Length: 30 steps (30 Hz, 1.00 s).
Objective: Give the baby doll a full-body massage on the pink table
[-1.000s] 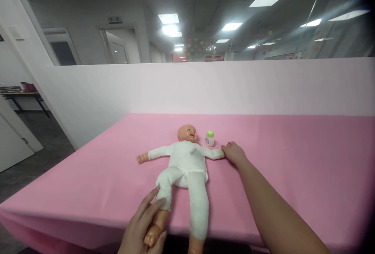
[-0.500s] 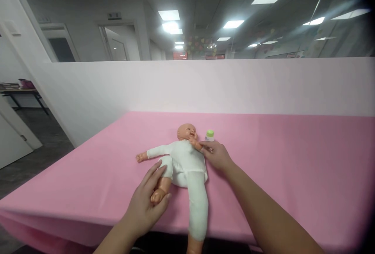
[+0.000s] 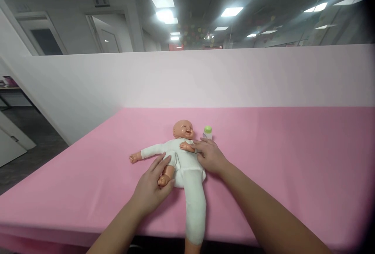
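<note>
A baby doll point(image 3: 190, 162) in a white cloth suit lies on its back on the pink-covered table, head away from me. My left hand point(image 3: 152, 187) wraps around its bent leg point(image 3: 166, 175), the fingers along the white knee and the thumb near the bare foot. Across the doll's chest, my right hand point(image 3: 211, 156) grips the doll's forearm, with the small plastic hand point(image 3: 186, 147) showing past my fingertips. The other doll arm point(image 3: 152, 151) stretches out to the left. Its straight leg point(image 3: 195, 207) reaches over the table's front edge.
Beside the doll's head stands a small bottle with a green cap point(image 3: 208, 131), just beyond my right hand. Pink cloth point(image 3: 278, 160) covers the table. A white half-wall point(image 3: 234, 78) with glass above borders the far side. Floor shows at the left.
The doll's hand in my right hand has moved from near its chin down and left onto its chest. Its bent leg is pushed closer to the body by my left hand. My view has tilted slightly.
</note>
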### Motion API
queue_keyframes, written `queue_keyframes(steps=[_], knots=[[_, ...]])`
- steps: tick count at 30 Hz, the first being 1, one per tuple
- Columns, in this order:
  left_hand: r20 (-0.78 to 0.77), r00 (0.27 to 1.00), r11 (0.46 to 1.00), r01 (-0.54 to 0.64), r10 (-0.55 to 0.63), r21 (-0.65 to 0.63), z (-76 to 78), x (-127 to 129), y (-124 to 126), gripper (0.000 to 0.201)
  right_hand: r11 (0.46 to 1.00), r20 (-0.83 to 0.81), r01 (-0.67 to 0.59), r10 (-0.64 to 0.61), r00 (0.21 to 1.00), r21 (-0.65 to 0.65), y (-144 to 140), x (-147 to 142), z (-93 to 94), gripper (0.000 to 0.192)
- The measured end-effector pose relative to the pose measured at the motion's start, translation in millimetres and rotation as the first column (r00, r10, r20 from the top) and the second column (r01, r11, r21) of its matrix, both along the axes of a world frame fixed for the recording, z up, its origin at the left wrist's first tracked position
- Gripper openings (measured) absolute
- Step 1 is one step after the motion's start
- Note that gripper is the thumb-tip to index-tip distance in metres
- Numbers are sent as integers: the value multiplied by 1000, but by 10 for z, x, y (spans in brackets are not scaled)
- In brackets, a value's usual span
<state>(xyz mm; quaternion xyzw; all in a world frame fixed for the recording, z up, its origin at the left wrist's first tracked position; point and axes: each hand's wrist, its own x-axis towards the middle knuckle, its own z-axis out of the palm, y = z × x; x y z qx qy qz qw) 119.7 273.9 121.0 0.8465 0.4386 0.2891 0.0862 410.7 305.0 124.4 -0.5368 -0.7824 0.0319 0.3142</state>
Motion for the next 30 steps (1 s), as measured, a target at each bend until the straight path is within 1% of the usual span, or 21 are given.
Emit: queue_keyframes(steps=[5, 7, 10, 12, 14, 17, 19, 20, 22, 24, 26, 27, 29, 30], knots=[[-2, 1000, 1000, 6, -6, 27, -37, -9, 27, 67, 998, -41, -51, 52, 998, 20, 29, -30, -10, 61], [3, 1000, 999, 11, -11, 45, -64, -20, 47, 66, 998, -81, -57, 58, 995, 12, 35, -47, -7, 55], [24, 1000, 999, 14, -15, 53, -98, -32, 64, 65, 1000, -159, -21, 19, 987, -13, 45, -53, -4, 38], [47, 999, 998, 9, -12, 55, -110, -36, 61, 65, 1000, -207, 0, -4, 978, -21, 56, -34, -9, 30], [77, 997, 998, 5, -10, 60, -115, -41, 44, 64, 1000, -247, 20, -25, 969, -22, 70, 7, -28, 29], [130, 991, 998, 3, -11, 62, -109, -56, -13, 63, 997, -331, 72, -80, 940, -35, 91, 98, -81, 33], [158, 987, 998, 0, -10, 63, -95, -74, -78, 63, 993, -442, 112, -120, 889, -45, 108, 171, -125, 38], [172, 985, 998, -3, -9, 69, -86, -86, -121, 63, 990, -509, 129, -137, 850, -52, 118, 212, -146, 41], [204, 979, 997, -2, -15, 83, -69, -118, -231, 64, 984, -637, 160, -174, 751, -80, 146, 305, -185, 49], [239, 970, 995, 11, -34, 97, -70, -163, -374, 64, 973, -723, 187, -224, 653, -132, 184, 416, -223, 56], [267, 963, 994, 17, -46, 109, -109, -222, -545, 64, 954, -764, 221, -294, 575, -201, 229, 539, -269, 61], [272, 961, 993, 14, -45, 116, -146, -256, -636, 64, 941, -760, 237, -335, 557, -241, 251, 601, -296, 63], [256, 966, 991, -6, -29, 135, -252, -328, -819, 65, 886, -706, 321, -460, 538, -334, 286, 717, -355, 64], [230, 973, 989, -10, -25, 147, -313, -364, -904, 67, 859, -659, 367, -511, 553, -357, 295, 767, -383, 65]])
